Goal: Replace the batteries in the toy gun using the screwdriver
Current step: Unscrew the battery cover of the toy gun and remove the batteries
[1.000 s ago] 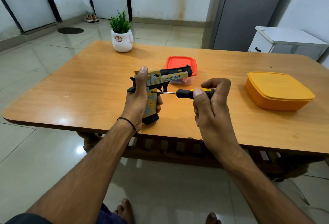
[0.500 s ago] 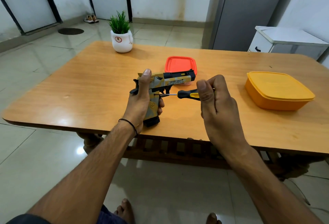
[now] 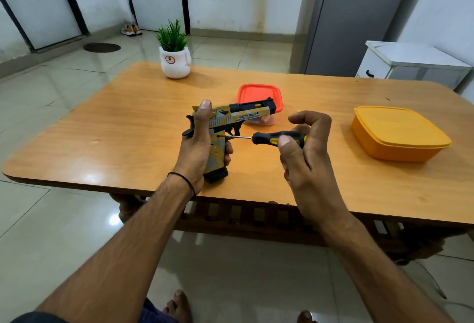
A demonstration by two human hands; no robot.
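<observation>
The left hand point(image 3: 198, 151) was wrapped around the grip of the yellow-and-grey camouflage plastic toy gun point(image 3: 232, 127), thumb laid up along the rear of its slide, holding it above the near part of the glossy wooden counter point(image 3: 128, 127) with the barrel pointing right. The right hand point(image 3: 305, 158) pinched the black-and-yellow-handled screwdriver point(image 3: 277, 138) between thumb and curled fingers, its thin metal shaft lying level and its tip touching the side of the grip just below the trigger. Behind the gun sat a small clear container with a red lid point(image 3: 259, 97). Well to the right stood a closed orange plastic box point(image 3: 397, 133), and at the far edge a white pot with a green plant point(image 3: 175, 62).
</observation>
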